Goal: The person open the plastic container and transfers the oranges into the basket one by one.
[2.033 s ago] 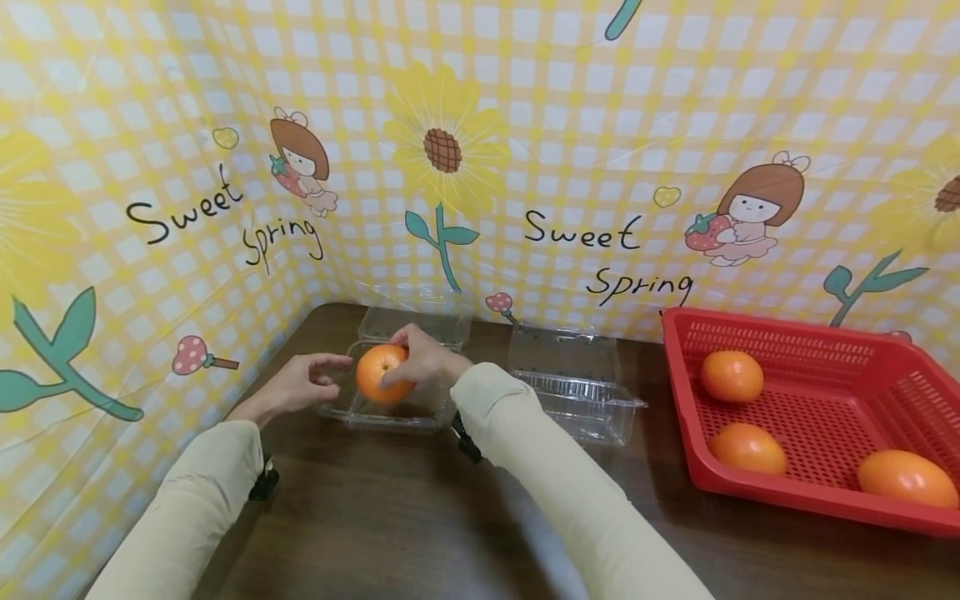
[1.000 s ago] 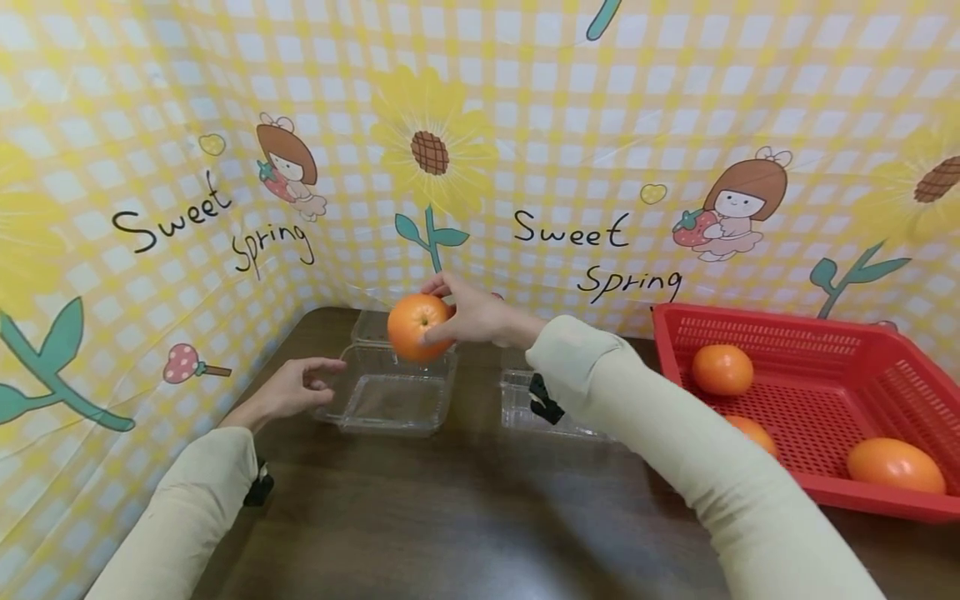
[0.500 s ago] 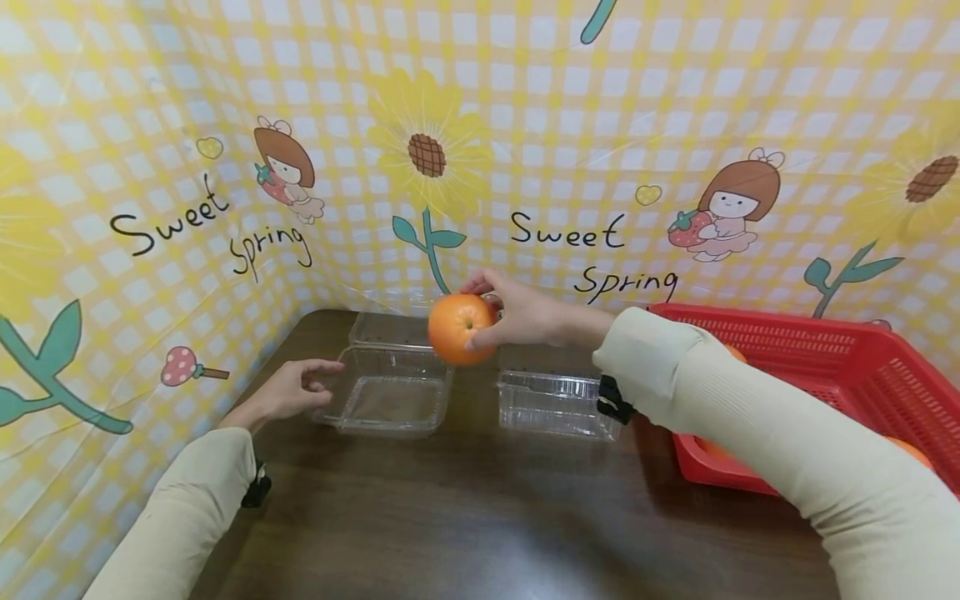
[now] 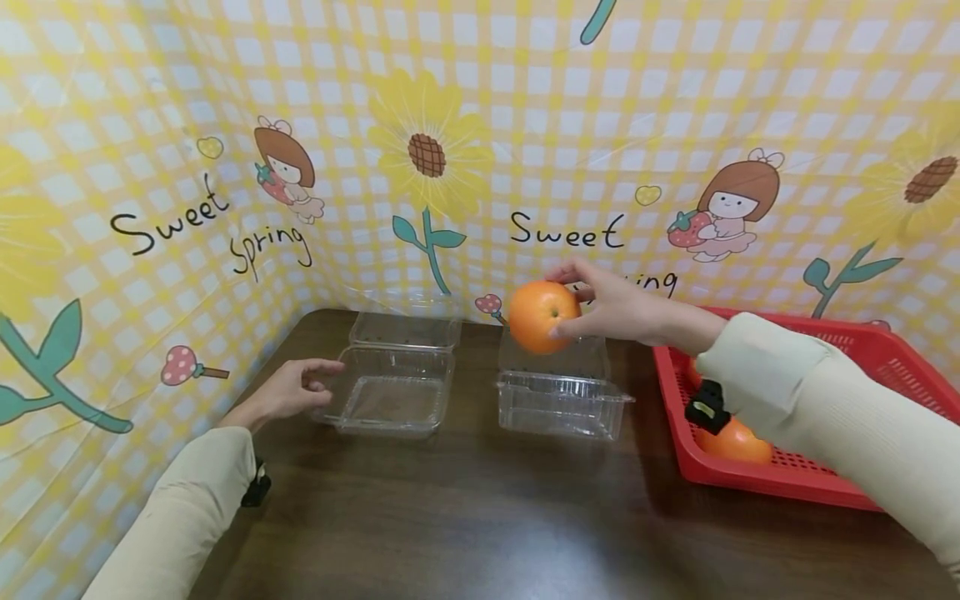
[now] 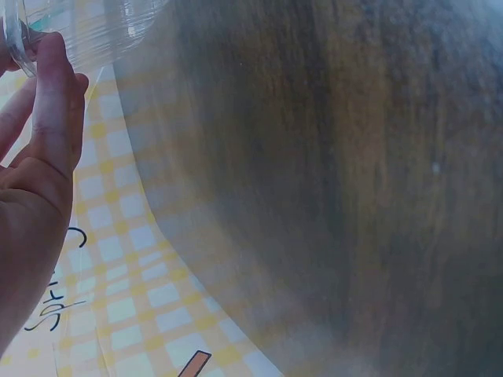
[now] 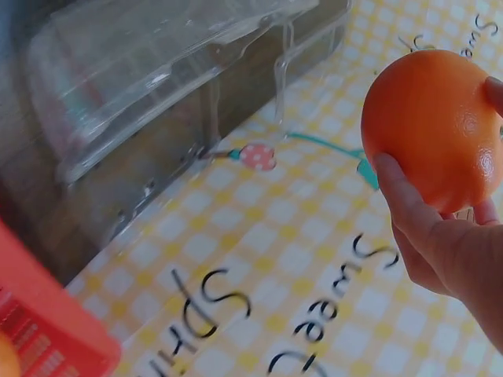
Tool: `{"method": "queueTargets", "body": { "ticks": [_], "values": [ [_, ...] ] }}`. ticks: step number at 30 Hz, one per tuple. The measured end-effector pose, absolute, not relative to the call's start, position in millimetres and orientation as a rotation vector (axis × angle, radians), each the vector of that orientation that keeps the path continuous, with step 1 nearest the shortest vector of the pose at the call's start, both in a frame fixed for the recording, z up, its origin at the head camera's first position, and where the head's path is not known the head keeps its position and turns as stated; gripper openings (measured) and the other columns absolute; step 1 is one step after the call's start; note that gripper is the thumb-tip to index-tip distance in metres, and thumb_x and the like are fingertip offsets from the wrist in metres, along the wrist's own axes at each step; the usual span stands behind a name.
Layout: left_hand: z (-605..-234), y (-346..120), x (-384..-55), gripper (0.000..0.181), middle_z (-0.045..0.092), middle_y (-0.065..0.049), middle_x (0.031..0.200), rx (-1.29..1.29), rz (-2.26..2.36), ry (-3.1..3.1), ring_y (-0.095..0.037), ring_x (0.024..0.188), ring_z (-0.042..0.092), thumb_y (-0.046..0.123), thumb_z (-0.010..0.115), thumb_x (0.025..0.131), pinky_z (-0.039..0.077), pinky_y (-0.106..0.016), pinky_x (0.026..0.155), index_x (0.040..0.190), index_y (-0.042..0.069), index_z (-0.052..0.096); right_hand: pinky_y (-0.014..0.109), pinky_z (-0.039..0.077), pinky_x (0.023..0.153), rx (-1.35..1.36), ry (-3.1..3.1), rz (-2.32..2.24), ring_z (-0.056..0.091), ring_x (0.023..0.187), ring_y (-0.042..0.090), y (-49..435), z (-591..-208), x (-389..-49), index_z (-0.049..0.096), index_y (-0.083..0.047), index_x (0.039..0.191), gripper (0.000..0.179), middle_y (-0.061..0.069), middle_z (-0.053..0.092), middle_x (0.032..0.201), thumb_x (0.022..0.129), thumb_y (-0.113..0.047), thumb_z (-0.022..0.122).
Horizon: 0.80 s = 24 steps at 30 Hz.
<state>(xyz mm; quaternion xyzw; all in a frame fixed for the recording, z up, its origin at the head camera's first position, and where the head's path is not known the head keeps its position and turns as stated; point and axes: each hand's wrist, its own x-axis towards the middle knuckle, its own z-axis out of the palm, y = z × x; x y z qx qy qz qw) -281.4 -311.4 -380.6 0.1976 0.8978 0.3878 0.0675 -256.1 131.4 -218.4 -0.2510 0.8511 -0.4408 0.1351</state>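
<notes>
My right hand (image 4: 618,304) grips an orange (image 4: 545,317), thumb on the near side and fingers over the far side. It is held up in front of the raised lid of the right clear plastic clamshell box (image 4: 558,408). In the right wrist view the same orange (image 6: 428,129) sits between thumb and fingers, off the table. At the left side of the other clamshell box (image 4: 393,404), my left hand (image 4: 288,390) has its index finger stretched out and the others loosely bent. Its fingers (image 5: 53,102) overlap the clear rim; whether they touch it I cannot tell.
A red perforated basket (image 4: 678,433) stands at the right, partly behind my right sleeve, with oranges (image 4: 738,442) inside. Both boxes have lids folded back towards the checked cloth (image 4: 450,50) that rises behind and left of the dark wooden table (image 4: 420,517).
From over the left box, my right hand has carried the orange up and to the right, to the right box's lid. My left hand stays nearly still. The head view has shifted slightly.
</notes>
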Motion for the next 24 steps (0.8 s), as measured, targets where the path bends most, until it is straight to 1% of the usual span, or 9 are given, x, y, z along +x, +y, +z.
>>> {"method": "queueTargets", "body": {
  "ticks": [4, 8, 10, 14, 16, 17, 20, 22, 24],
  "values": [
    [-381.4, -311.8, -282.1, 0.047, 0.044, -0.031, 0.121, 0.592, 1.177, 2.696, -0.014, 0.075, 0.056, -0.004, 0.058, 0.076, 0.045, -0.025, 0.054, 0.121, -0.012, 0.044, 0.037, 0.046, 0.078, -0.711, 2.501, -1.293, 0.041, 0.113, 0.038, 151.5, -218.7, -252.4, 0.033, -0.001, 0.121, 0.058, 0.016, 0.032, 0.126, 0.075, -0.005, 0.067],
    [-381.3, -312.4, -282.1, 0.047, 0.044, -0.031, 0.121, 0.584, 1.19, 2.685, -0.013, 0.075, 0.055, -0.003, 0.058, 0.077, 0.045, -0.025, 0.054, 0.121, -0.012, 0.044, 0.033, 0.048, 0.075, -0.668, 2.507, -1.326, 0.045, 0.11, 0.036, 169.7, -218.9, -249.2, 0.031, -0.002, 0.123, 0.059, 0.016, 0.032, 0.127, 0.075, -0.005, 0.067],
    [-380.9, -312.6, -281.8, 0.047, 0.044, -0.031, 0.121, 0.579, 1.194, 2.683, -0.014, 0.076, 0.055, -0.002, 0.058, 0.077, 0.045, -0.025, 0.054, 0.122, -0.012, 0.044, 0.035, 0.047, 0.077, -0.654, 2.515, -1.332, 0.042, 0.113, 0.037, 178.9, -218.4, -247.5, 0.031, -0.001, 0.123, 0.059, 0.016, 0.032, 0.127, 0.076, -0.006, 0.067],
    [-380.7, -312.4, -281.4, 0.048, 0.044, -0.031, 0.122, 0.573, 1.206, 2.672, -0.013, 0.075, 0.055, -0.002, 0.058, 0.078, 0.045, -0.025, 0.053, 0.122, -0.011, 0.044, 0.043, 0.04, 0.087, -0.619, 2.601, -1.297, 0.035, 0.118, 0.038, 196.4, -215.1, -244.0, 0.033, -0.003, 0.123, 0.059, 0.014, 0.035, 0.125, 0.077, -0.008, 0.067],
    [-380.8, -312.3, -281.6, 0.048, 0.043, -0.031, 0.122, 0.571, 1.212, 2.666, -0.012, 0.072, 0.054, -0.003, 0.058, 0.077, 0.044, -0.025, 0.052, 0.122, -0.011, 0.044, 0.042, 0.04, 0.088, -0.59, 2.626, -1.305, 0.037, 0.118, 0.037, 205.1, -213.1, -242.5, 0.033, -0.004, 0.123, 0.058, 0.013, 0.036, 0.124, 0.076, -0.008, 0.068],
    [-380.9, -312.1, -281.6, 0.048, 0.043, -0.031, 0.122, 0.571, 1.215, 2.666, -0.011, 0.072, 0.055, -0.003, 0.058, 0.077, 0.044, -0.025, 0.052, 0.122, -0.011, 0.044, 0.04, 0.041, 0.088, -0.575, 2.635, -1.308, 0.038, 0.118, 0.036, 209.8, -212.1, -241.8, 0.033, -0.004, 0.123, 0.058, 0.012, 0.036, 0.124, 0.076, -0.007, 0.068],
    [-381.3, -312.2, -281.9, 0.048, 0.044, -0.031, 0.121, 0.568, 1.216, 2.671, -0.011, 0.072, 0.055, -0.003, 0.058, 0.077, 0.045, -0.025, 0.052, 0.122, -0.011, 0.044, 0.03, 0.047, 0.079, -0.524, 2.653, -1.332, 0.044, 0.114, 0.03, 225.5, -209.2, -239.5, 0.031, -0.006, 0.122, 0.059, 0.009, 0.034, 0.127, 0.077, -0.007, 0.068],
    [-381.8, -312.4, -282.2, 0.048, 0.044, -0.031, 0.121, 0.567, 1.216, 2.672, -0.011, 0.073, 0.055, -0.003, 0.058, 0.077, 0.045, -0.025, 0.053, 0.122, -0.011, 0.044, 0.025, 0.047, 0.075, -0.491, 2.666, -1.347, 0.048, 0.111, 0.022, 237.0, -207.6, -238.0, 0.031, -0.009, 0.123, 0.058, 0.007, 0.033, 0.128, 0.077, -0.007, 0.067],
    [-382.1, -312.5, -282.6, 0.048, 0.044, -0.031, 0.121, 0.566, 1.216, 2.673, -0.012, 0.073, 0.055, -0.003, 0.058, 0.077, 0.045, -0.025, 0.053, 0.122, -0.011, 0.044, 0.023, 0.047, 0.074, -0.467, 2.686, -1.347, 0.049, 0.107, 0.012, 248.8, -206.9, -237.0, 0.032, -0.013, 0.122, 0.057, 0.004, 0.032, 0.128, 0.078, -0.008, 0.067]
  ]
}}
